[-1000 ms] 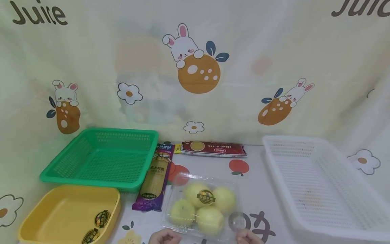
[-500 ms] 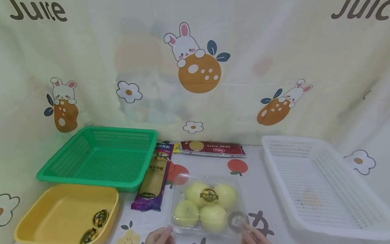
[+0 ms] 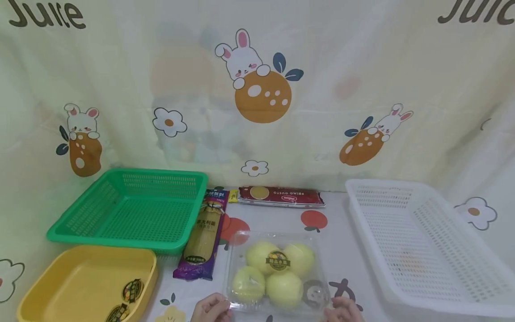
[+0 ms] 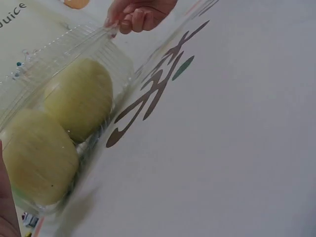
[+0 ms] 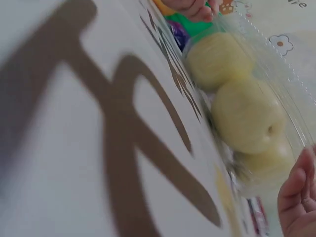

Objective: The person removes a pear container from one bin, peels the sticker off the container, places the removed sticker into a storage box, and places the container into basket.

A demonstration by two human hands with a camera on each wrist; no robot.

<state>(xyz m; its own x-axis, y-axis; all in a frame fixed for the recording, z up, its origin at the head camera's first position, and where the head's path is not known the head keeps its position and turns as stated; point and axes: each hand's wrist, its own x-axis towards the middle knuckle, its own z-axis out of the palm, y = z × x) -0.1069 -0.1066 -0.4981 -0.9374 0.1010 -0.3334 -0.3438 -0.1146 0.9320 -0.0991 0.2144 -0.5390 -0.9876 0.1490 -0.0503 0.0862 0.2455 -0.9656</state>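
A clear plastic clamshell box holds several pale yellow-green apples and has a dark fruit sticker on its lid. It sits on the tablecloth at the front middle in the head view. My left hand pinches the rim at its near left corner. At the near right corner my right hand pinches the rim; in the left wrist view the fingertips of that right hand meet the plastic edge. The right wrist view shows my left hand at the box's far end there.
On the left stand a green basket and a yellow tub. A purple spaghetti pack lies between the green basket and the box. A red biscuit pack lies by the back curtain. At right stands a white basket.
The box has shifted a little to the right and squared up with the table. Both hands have moved with it, the right one further right, their fingers at its near corners.
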